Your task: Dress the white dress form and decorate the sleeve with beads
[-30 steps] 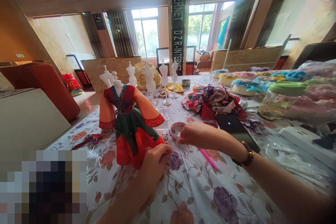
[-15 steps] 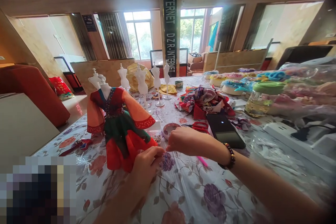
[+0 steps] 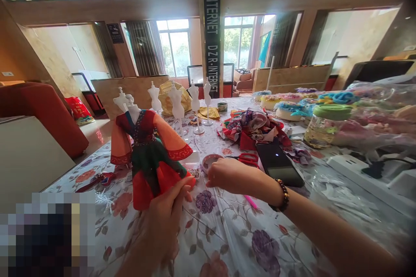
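A small doll dress [image 3: 146,173] with a red bodice, orange sleeves and a green-and-red skirt stands upright on a white mannequin [image 3: 132,112]. My left hand [image 3: 169,205] is beside the skirt's lower right edge, fingers stretched towards it; whether they touch the cloth I cannot tell. My right hand [image 3: 229,177], with a beaded bracelet [image 3: 284,194] on the wrist, is curled in a pinch above the table; what it holds is hidden. Behind the right hand sits a roll of tape [image 3: 209,161]. Small beads [image 3: 194,173] lie in a clear box between skirt and tape.
Red-handled scissors [image 3: 248,159], a black phone [image 3: 279,165] and a heap of fabric scraps [image 3: 256,125] lie beyond my right hand. Several bare white mannequins [image 3: 177,104] stand at the back. On the right are a green-lidded jar [image 3: 328,127] and a white power strip [image 3: 354,173].
My left hand has drawn away from the right hand, moving left and slightly back towards me, and its fingers have straightened. The right hand stays nearly in place. The view tilts slightly.
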Available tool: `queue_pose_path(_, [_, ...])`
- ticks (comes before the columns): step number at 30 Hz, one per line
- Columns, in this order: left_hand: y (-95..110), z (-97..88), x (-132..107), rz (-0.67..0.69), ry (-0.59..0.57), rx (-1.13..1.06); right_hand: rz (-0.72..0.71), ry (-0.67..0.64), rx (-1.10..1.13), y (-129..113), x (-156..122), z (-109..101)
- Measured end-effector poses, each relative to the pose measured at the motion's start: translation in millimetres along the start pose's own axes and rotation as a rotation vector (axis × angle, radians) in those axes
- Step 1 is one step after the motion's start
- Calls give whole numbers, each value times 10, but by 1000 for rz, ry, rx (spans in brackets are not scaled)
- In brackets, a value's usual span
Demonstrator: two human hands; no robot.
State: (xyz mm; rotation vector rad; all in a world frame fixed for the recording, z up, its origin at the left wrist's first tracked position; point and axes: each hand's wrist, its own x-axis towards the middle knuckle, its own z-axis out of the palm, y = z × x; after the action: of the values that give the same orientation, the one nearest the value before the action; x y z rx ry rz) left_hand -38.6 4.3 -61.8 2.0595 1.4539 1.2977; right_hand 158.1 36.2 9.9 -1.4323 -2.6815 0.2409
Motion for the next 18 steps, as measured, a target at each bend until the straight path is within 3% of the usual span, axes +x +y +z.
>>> queue_pose_path(4, [-42,-7,-17,43,120,37,38,107,122,15,95,6])
queue_pose_path(8, [-45,-2,17,115,157,41,69,276,349,5,174,12])
queue_pose_path(14, [-122,27,17,188,179,26,-65,278,798,-73,231,102])
queue_pose_path(18, [-194,30,-9,393,149,65,-144,427,1270,-152,224,133])
